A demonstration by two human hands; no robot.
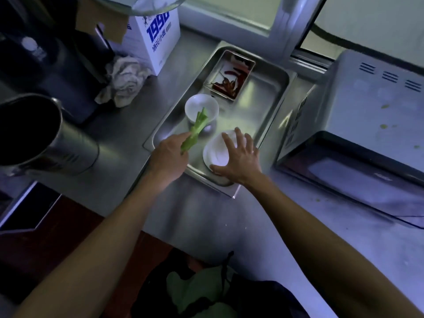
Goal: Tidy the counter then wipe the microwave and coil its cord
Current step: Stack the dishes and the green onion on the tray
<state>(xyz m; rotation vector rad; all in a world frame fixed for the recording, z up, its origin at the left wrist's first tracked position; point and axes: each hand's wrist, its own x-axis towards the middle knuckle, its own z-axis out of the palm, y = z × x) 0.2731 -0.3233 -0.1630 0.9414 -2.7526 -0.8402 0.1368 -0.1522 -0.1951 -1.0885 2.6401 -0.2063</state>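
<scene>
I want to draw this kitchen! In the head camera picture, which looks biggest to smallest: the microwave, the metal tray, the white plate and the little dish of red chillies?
1. Microwave, biggest, though it sits partly out of frame.
2. Metal tray.
3. White plate and dish of dried red chillies look about alike; the plate is nearer and half hidden by the right hand, so no ranking.

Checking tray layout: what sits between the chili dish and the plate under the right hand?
Head view: bare tray floor between chili dish and plate; white bowl stands left of that line.

white "1998" carton (158, 40) and dark metal pot (41, 136) at left
</scene>
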